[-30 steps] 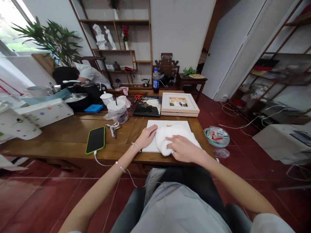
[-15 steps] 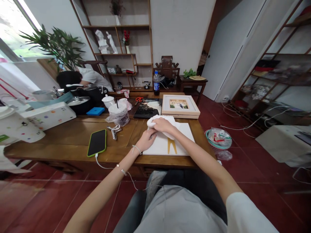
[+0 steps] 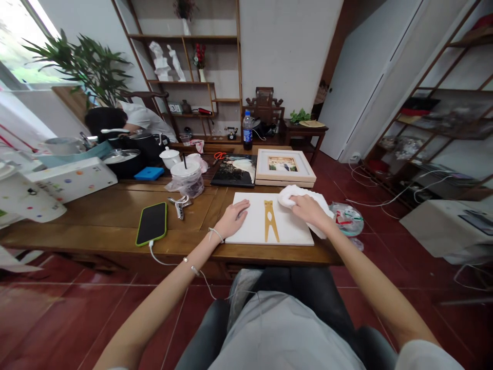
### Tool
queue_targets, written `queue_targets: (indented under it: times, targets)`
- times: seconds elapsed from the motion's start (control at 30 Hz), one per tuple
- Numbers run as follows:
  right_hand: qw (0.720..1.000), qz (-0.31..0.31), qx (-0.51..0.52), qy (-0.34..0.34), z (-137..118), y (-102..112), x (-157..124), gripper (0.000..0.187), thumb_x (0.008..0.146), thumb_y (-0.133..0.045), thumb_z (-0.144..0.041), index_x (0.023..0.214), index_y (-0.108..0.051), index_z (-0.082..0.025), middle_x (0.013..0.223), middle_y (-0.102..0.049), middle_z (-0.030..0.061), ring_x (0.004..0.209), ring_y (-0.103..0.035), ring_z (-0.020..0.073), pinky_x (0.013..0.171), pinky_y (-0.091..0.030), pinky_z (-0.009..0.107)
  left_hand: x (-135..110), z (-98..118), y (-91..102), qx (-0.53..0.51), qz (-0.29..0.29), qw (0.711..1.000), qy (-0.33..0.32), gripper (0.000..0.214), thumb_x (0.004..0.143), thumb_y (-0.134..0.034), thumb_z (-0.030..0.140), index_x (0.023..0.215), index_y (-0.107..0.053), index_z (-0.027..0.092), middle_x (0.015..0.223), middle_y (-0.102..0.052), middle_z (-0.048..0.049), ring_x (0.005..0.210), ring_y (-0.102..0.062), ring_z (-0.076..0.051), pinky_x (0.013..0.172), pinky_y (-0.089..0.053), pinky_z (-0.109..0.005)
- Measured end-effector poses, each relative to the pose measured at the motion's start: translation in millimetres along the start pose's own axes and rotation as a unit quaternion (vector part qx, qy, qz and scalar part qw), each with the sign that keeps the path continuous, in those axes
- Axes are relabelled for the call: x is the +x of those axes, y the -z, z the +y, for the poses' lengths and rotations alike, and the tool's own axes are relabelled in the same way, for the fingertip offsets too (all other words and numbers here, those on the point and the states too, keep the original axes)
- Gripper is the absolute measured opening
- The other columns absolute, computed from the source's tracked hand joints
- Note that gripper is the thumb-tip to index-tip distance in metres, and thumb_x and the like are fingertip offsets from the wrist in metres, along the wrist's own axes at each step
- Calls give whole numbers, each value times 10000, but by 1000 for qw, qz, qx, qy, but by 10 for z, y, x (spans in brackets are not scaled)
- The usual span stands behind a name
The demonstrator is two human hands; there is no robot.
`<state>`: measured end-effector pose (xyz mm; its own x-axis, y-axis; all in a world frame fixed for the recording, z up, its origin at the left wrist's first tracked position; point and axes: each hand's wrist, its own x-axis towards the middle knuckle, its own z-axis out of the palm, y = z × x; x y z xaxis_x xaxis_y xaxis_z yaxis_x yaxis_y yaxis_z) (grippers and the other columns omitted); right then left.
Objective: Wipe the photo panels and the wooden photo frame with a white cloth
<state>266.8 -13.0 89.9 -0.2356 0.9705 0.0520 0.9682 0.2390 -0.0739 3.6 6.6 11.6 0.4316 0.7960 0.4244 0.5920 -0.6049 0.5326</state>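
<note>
A flat white board (image 3: 250,234) lies on the wooden table in front of me. Upright on its face is a long gold shape (image 3: 272,232), with a rounded hole and two splayed legs. My left hand (image 3: 232,218) rests on the board's left side with fingers stretched out, holding nothing. At the board's upper right, my right hand (image 3: 309,209) grips a bunched white cloth (image 3: 287,195). Part of the cloth hangs past the board's right edge. The palm and some fingers of the right hand are hidden from view.
Behind the board lie a white picture frame (image 3: 311,173) and a dark glossy picture (image 3: 227,174). A charging phone (image 3: 152,224), a shiny metal piece (image 3: 179,206) and a bagged cup (image 3: 187,182) are to the left. A bottle (image 3: 247,134) stands at the back; a person leans beyond.
My right hand has moved right with the cloth, from the board's upper left to its right side. The whole gold shape now shows. My left hand remains on the board's left, apart from the right.
</note>
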Motion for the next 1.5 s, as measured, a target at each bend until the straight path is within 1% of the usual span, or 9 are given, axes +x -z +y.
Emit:
queue_targets:
  times: [0.27,0.4,0.57,0.77,0.9,1.03,1.27,1.37,1.5]
  targets:
    - [995,41,42,77,10,-36,-292,235,761,-434,-189,928,-599,-172,871,-633,79,812,-556,225,676,-358,269,1,-3,-9,-2,1,1000,3,338,840,-421,210,1119,-583,110,1250,-540,-140,1206,-462,-217,1039,-330,-418]
    - [992,87,13,90,-16,-28,-271,451,686,-498,-86,1128,-519,-169,1068,-597,114,960,-542,261,752,-399,307,-2,1,-7,-2,1,1000,5,337,840,-420,207,1123,-580,122,1257,-536,-131,1209,-459,-218,1036,-332,-429]
    - [962,178,-51,203,-88,-62,-213,374,723,-407,30,972,-594,-178,1419,-327,71,1305,-258,262,1045,-208,450,-4,-4,-5,-3,6,1000,-4,339,841,-422,209,1125,-579,113,1251,-540,-137,1206,-463,-216,1033,-342,-410]
    - [970,59,-33,235,-27,-300,-140,467,622,-440,37,1005,-615,-167,1387,-384,80,1320,-223,277,1043,-215,495,0,6,2,-4,4,1000,-6,330,837,-423,206,1116,-584,131,1242,-550,-125,1203,-466,-217,1028,-349,-421]
    - [974,27,9,227,-30,-227,-225,460,600,-425,6,989,-630,-130,1331,-447,131,1286,-296,284,1038,-233,490,0,15,7,-1,-1,1000,-1,334,836,-420,208,1112,-584,113,1238,-551,-138,1206,-462,-223,1030,-342,-431]
    - [972,6,27,232,-169,-90,-567,436,585,-431,-7,939,-652,-133,1304,-478,133,1271,-322,280,1046,-235,468,-4,18,5,2,1,1000,2,331,836,-417,210,1113,-583,136,1242,-552,-121,1209,-459,-215,1032,-339,-427]
    - [960,-55,83,262,-241,42,-1181,517,547,-416,1,950,-652,-221,1319,-476,6,1299,-288,209,1091,-196,396,-7,22,-3,-6,4,1000,1,332,833,-419,214,1109,-588,141,1246,-548,-120,1210,-458,-226,1035,-331,-441]
    - [960,-60,111,248,-169,22,-1106,496,560,-408,-7,939,-652,-214,1331,-462,24,1298,-292,192,1080,-226,378,-5,17,-7,-7,6,1000,1,330,834,-419,216,1108,-588,147,1247,-548,-113,1212,-456,-226,1037,-327,-445]
    - [968,-28,113,223,-26,-83,-711,489,581,-401,-18,983,-636,-170,1343,-442,85,1309,-269,207,1075,-218,404,-5,12,-8,-8,6,1000,1,328,833,-421,217,1107,-587,145,1243,-552,-110,1210,-457,-220,1040,-332,-426]
